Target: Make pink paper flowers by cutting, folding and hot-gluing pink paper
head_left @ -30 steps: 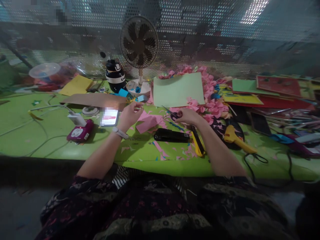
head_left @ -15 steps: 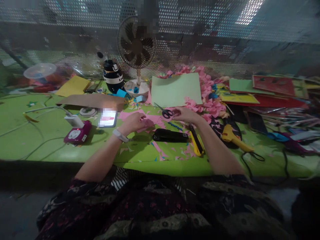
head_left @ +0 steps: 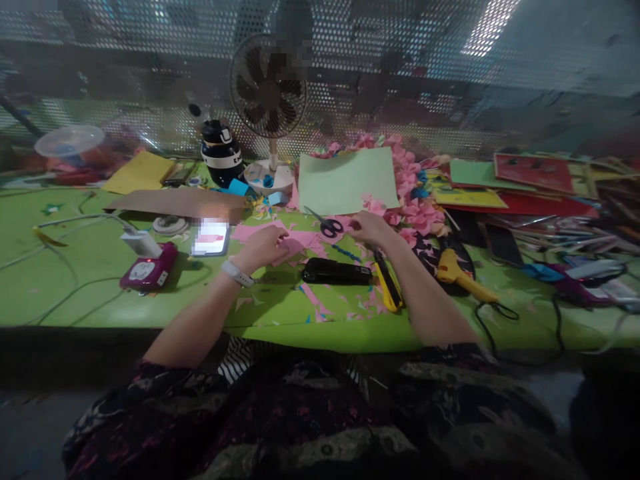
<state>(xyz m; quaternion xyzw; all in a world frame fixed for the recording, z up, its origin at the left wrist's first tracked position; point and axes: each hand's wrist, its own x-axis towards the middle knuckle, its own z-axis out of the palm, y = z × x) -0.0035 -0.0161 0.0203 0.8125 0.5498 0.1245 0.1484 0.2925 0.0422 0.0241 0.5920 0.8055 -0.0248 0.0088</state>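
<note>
My left hand [head_left: 265, 245], with a white watch band on the wrist, rests over pink paper [head_left: 300, 241]. Its fingers are curled, closed on a piece of that paper. My right hand [head_left: 371, 229] is just right of the black-handled scissors [head_left: 330, 228], which lie on the green table. Its fingers are bent and pressed together; what they hold, if anything, is too small to make out. A short blue twisted strip [head_left: 346, 253] lies below the scissors. Nearer my body are a black stapler [head_left: 336, 271] and a yellow utility knife [head_left: 387, 283] beside my right forearm.
A pale green sheet [head_left: 347, 180] leans before a heap of pink paper petals [head_left: 407, 170]. A lit phone [head_left: 211, 238] and purple power adapter [head_left: 149, 267] with cables are at left. A yellow glue gun [head_left: 460, 275] lies right; a fan [head_left: 269, 93] and bottle [head_left: 221, 153] stand behind.
My right hand has shifted slightly right, away from the scissors' handles. The left hand's fingers have drawn in a little over the pink paper. The whole view has shifted slightly.
</note>
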